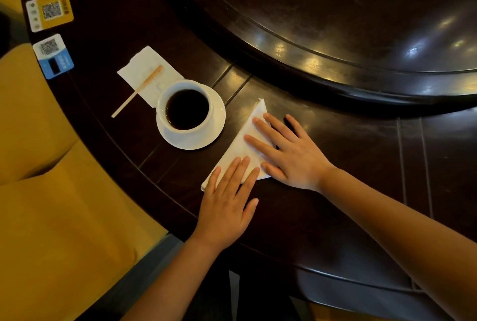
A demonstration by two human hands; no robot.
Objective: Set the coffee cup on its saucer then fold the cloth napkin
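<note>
- The coffee cup (187, 110) sits on its saucer (216, 114), at ten o'clock from the napkin (245, 143).
- Both the left hand (227, 207) and right hand (294, 158) press flat, fingers spread, gripping nothing.
- The napkin looks soft, light, probably slippery; pinch a corner.

the cup (186, 110) of dark coffee sits on its saucer (215, 124). just right of the saucer, the left hand (227, 204) and right hand (289, 150) lie flat on the triangular folded napkin (238, 147).
</note>
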